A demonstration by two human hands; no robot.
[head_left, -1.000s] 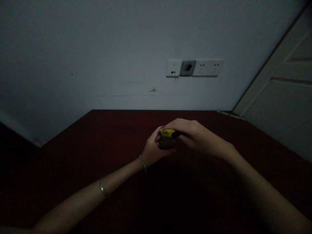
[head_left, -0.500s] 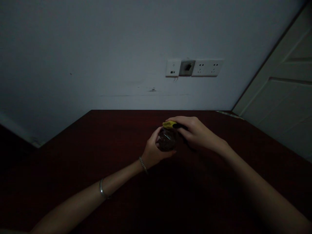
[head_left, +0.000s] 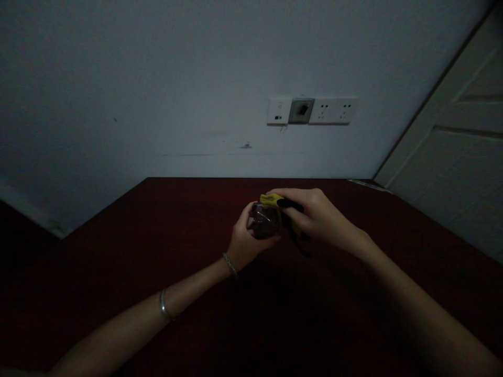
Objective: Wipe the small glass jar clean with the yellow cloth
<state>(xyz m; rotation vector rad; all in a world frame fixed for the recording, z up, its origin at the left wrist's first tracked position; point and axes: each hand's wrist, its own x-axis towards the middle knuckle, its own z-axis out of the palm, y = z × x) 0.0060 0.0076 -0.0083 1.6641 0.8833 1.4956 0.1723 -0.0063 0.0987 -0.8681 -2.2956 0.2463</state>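
Note:
Over the middle of a dark red table (head_left: 157,251), my left hand (head_left: 245,241) is wrapped round a small dark rounded object (head_left: 265,222), perhaps a glass jar; the dim light hides what it is. My right hand (head_left: 314,217) is closed on a yellow and black item (head_left: 275,200), held just above the dark object's top. A dark strap or cord seems to hang below my right hand. Two bracelets sit on my left wrist and forearm.
A pale wall rises behind the table with a row of white sockets and one dark plate (head_left: 312,110). A light panelled door (head_left: 456,152) stands at the right. The room is dim.
My right hand has lifted the yellow and black item a little and moved it back off the dark object. My left hand has tilted the object slightly upward.

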